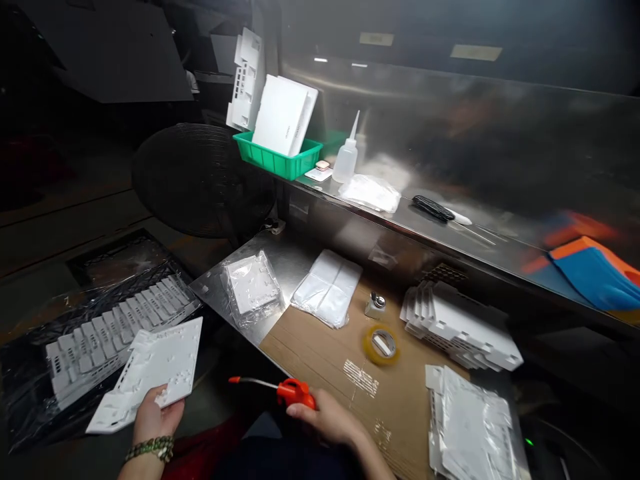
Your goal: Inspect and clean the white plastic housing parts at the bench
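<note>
My left hand (156, 419) grips the lower edge of a white moulded plastic panel (167, 360), held tilted off the table's left side. Ribs and small cut-outs show on its upper face. In my right hand (330, 417), over the table's front edge, is a red air blow gun (296, 393). Its thin bent metal nozzle ends in a red tip that points left toward the panel, some way apart from it. Behind the held panel, a row of similar white panels (117, 327) stands in a black plastic-lined container (25, 373).
On the table are a bagged panel (254, 283), clear plastic bags (327, 287), a tape roll (381, 345), a small dispenser bottle (375, 305), stacked panels (465, 323) and more bagged panels (473, 427). The shelf above holds a green bin (277, 159), a squeeze bottle (346, 160) and blue-orange cloths (600, 273).
</note>
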The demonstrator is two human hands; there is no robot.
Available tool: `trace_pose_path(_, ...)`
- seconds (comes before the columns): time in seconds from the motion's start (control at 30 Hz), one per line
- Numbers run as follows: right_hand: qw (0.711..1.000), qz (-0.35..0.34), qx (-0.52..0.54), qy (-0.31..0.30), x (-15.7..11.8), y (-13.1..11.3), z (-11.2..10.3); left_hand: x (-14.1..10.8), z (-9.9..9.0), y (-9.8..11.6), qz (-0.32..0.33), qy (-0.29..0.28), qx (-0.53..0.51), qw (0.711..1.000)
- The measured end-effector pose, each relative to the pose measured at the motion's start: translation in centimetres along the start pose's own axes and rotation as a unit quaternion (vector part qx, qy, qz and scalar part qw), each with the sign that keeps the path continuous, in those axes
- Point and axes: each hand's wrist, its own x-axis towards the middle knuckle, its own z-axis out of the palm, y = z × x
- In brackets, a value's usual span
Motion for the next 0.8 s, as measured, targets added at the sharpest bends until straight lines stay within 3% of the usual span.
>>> trace_pose_path(0.13, 0.992, 0.066, 0.013, 0.103, 1.0, 4.0, -1.9, -1.9, 3.2, 1.3, 0.053, -0.076, 0.013, 0.996)
trace_pose_path(0.27, 0.962, 0.128, 0.039, 0.239, 1.2, 8.3, -4.1, -3.6, 8.3, 2.3, -0.005, -0.187, 0.205, 0.961)
trace_pose_path(0.4, 0.923, 0.087, 0.131, 0.351, -0.3, 9.8, -4.7, -5.0, 14.1, 0.4, -0.094, -0.315, 0.362, 0.872)
trace_pose_path(0.47, 0.912, 0.042, 0.191, 0.361, -1.4, 9.3, -4.1, -5.9, 16.7, -2.0, -0.122, -0.389, 0.415, 0.813)
trace_pose_path(0.53, 0.888, -0.009, 0.317, 0.332, -2.6, 8.4, -3.3, -6.9, 19.3, -4.7, -0.14, -0.46, 0.458, 0.747)
trace_pose_path(0.6, 0.823, -0.047, 0.486, 0.29, -3.8, 7.9, -2.5, -7.6, 21.8, -7.2, -0.143, -0.523, 0.491, 0.683)
trace_pose_path(0.67, 0.732, -0.057, 0.619, 0.28, -4.9, 8.1, -1.9, -7.4, 24.6, -9.2, -0.115, -0.569, 0.513, 0.633)
trace_pose_path(0.8, 0.61, -0.036, 0.696, 0.378, -7.1, 9.9, -0.7, -4.5, 30.7, -11.1, 0.034, -0.598, 0.539, 0.593)
